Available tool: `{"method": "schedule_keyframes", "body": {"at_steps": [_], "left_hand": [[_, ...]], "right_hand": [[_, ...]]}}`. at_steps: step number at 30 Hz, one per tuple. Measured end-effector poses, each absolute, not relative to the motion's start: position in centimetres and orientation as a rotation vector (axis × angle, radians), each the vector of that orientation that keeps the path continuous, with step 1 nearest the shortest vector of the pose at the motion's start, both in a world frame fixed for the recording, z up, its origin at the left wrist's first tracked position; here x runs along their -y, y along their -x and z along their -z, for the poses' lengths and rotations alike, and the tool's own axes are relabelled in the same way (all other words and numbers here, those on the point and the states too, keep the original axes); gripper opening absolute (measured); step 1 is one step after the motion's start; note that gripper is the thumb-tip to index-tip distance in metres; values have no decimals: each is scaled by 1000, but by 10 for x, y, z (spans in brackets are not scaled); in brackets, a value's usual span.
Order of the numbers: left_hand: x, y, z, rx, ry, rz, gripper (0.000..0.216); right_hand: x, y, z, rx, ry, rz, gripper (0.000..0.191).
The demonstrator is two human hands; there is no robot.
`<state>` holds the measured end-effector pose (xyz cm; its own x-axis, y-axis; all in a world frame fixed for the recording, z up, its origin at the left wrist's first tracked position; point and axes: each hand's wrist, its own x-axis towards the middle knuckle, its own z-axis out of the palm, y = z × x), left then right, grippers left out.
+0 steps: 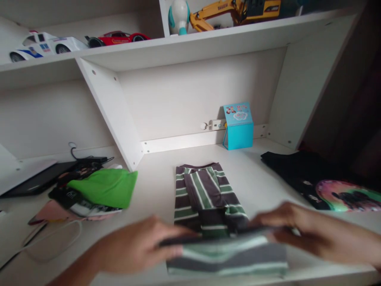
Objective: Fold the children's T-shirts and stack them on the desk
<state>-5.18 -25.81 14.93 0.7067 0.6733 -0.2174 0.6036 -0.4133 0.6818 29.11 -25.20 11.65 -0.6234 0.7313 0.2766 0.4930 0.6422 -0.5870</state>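
A striped shirt (205, 194) in dark grey, green and white lies folded lengthwise on the white desk (154, 190), collar end away from me. Its near end (226, 258) is lifted and folded over. My left hand (139, 246) pinches the left side of that lifted edge. My right hand (285, 224) grips the right side of the same edge. Both hands are blurred by motion, fingers closed on the cloth.
A green cloth (104, 186) tops a pile of clothes at the left, beside a dark laptop (35, 180) and cables. A black printed shirt (321, 182) lies at the right. A blue desk calendar (238, 125) stands at the back. Toy cars (44, 43) and a yellow excavator (235, 10) sit on the shelf above.
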Motion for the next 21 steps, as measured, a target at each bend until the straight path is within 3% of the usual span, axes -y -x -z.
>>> {"method": "schedule_keyframes", "body": {"at_steps": [3, 8, 14, 21], "left_hand": [[168, 42, -160, -1080, -2016, -410, 37], [54, 33, -95, -1354, -1617, -483, 23], [39, 46, -72, -1353, -1578, -520, 29], [17, 55, -72, -1629, -1777, -429, 10]], "right_hand": [[163, -277, -140, 2353, 1077, -912, 33], [52, -253, -86, 2058, 1399, -1099, 33], [36, -250, -56, 2092, 1398, -909, 31], [1, -241, -56, 2127, 1529, -584, 26]]}}
